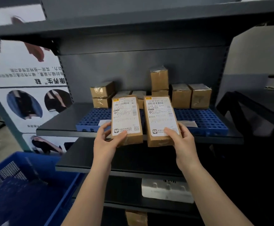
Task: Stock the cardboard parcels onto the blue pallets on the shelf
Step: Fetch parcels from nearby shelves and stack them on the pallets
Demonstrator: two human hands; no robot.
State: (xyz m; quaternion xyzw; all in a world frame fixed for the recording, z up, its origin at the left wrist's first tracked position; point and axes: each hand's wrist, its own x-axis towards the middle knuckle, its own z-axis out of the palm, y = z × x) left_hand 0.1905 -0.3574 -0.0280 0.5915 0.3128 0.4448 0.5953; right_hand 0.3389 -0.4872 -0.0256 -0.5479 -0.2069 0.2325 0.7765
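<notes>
I hold two flat cardboard parcels with white shipping labels, side by side over the front of the blue pallet (203, 119). My left hand (107, 141) grips the near end of the left parcel (126, 119). My right hand (181, 139) grips the near end of the right parcel (161, 119). Their far ends reach over the pallet; whether they rest on it I cannot tell. Several taped cardboard parcels (181, 95) stand along the back of the pallet, some stacked two high.
The grey metal shelf (57, 126) carries the pallet, with another shelf board above and darker boards below. A blue plastic crate (23, 188) sits at lower left. One more cardboard parcel (136, 218) lies on a low shelf. A printed poster stands at left.
</notes>
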